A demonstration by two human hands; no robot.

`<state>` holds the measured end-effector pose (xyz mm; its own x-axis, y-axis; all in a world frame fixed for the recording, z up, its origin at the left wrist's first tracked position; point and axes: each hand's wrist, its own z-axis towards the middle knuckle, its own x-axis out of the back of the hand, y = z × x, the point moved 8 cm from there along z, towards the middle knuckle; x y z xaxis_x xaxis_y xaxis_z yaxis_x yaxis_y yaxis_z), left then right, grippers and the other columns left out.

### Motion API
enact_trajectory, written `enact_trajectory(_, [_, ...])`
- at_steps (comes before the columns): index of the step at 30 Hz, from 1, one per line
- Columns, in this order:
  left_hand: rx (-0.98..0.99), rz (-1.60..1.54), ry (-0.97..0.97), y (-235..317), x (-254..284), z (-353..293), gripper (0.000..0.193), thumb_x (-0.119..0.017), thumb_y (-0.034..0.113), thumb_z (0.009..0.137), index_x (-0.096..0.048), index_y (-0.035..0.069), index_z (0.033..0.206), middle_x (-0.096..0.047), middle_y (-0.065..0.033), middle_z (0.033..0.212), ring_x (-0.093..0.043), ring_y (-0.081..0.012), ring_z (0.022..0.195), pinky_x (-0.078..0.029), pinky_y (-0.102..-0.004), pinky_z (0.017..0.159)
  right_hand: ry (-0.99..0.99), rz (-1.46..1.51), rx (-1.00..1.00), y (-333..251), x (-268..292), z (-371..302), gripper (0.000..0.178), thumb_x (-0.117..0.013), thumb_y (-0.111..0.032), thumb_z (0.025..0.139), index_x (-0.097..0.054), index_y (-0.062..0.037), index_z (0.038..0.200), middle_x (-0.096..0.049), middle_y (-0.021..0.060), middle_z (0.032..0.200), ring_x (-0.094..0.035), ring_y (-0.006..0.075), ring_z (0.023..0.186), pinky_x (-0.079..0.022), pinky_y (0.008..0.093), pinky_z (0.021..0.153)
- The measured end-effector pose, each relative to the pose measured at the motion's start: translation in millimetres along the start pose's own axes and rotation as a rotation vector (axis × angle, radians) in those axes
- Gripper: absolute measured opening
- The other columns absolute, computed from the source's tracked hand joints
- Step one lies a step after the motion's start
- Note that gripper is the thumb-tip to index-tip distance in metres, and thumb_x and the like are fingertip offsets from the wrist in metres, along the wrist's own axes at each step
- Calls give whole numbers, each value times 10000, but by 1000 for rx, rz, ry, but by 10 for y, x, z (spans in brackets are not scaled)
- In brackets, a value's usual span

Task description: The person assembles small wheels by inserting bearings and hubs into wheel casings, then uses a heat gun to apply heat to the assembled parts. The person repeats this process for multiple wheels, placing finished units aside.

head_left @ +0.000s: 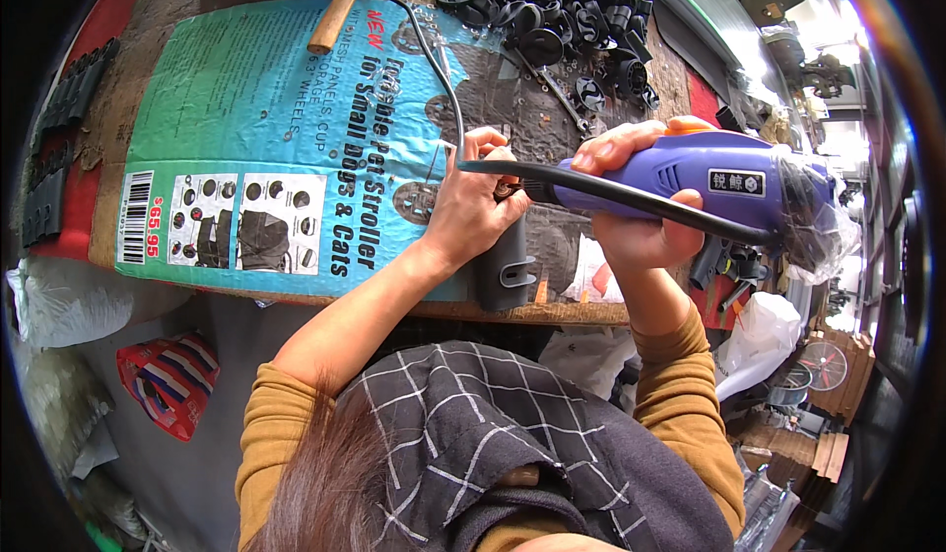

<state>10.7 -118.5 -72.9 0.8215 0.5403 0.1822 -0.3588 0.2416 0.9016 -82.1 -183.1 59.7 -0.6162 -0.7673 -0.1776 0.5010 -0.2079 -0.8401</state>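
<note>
My right hand (645, 192) is wrapped round a purple corded electric screwdriver (665, 170), held level with its black nose pointing left. The nose meets the fingers of my left hand (480, 202), which hide its tip. My left hand is closed on the upper end of a dark grey plastic part (505, 261). This part lies near the front edge of the bench, with a small hooked clip at its lower side. A black cord (611, 189) comes from the screwdriver's rear, crosses in front of its body and over my left fingers, then bends away to the far side.
Printed blue-green cardboard (246, 108) covers much of the bench. Farther back lie a wooden handle (340, 10), a wrench (562, 97) and a pile of black plastic wheel parts (552, 34). Dark grey parts (69, 103) line the left edge. A striped red bag (169, 384) stands below.
</note>
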Motion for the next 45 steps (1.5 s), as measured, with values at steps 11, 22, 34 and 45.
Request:
enact_trajectory(11, [-26, 56, 70, 7, 10, 23, 463, -749, 98, 669, -573, 31, 1092, -468, -191, 1222, -506, -375, 1142, -459, -424, 943, -79, -94, -141, -58, -173, 61, 617, -684, -486, 870, -356, -105, 1227, -588, 138, 919, -618, 233, 850, -537, 383, 798])
enact_trajectory(22, [39, 57, 16, -40, 9, 28, 478, -719, 105, 648, -584, 14, 1097, -482, -225, 1244, -525, -403, 1125, -456, -454, 949, -165, -227, -285, 22, -234, 75, 693, -684, -576, 827, -374, -102, 1228, -533, 114, 859, -565, 246, 815, -506, 414, 789])
enact_trajectory(34, [131, 43, -57, -83, -38, 15, 457, -774, 201, 771, -570, 14, 1134, -523, -178, 1212, -486, -336, 1192, -400, -394, 1029, 120, -250, -34, 421, 276, 850, 266, -611, -256, 924, -620, 8, 954, -689, 94, 849, -664, 186, 662, -558, 318, 588])
enact_trajectory(45, [88, 28, -72, -21, 12, 75, 315, -643, 105, 801, -584, 19, 1098, -486, -211, 1236, -488, -377, 1171, -404, -403, 1013, -120, -1231, 197, 1324, 26, 797, 472, -796, -274, 747, -598, -10, 1085, -666, 158, 901, -649, 384, 832, -512, 440, 817])
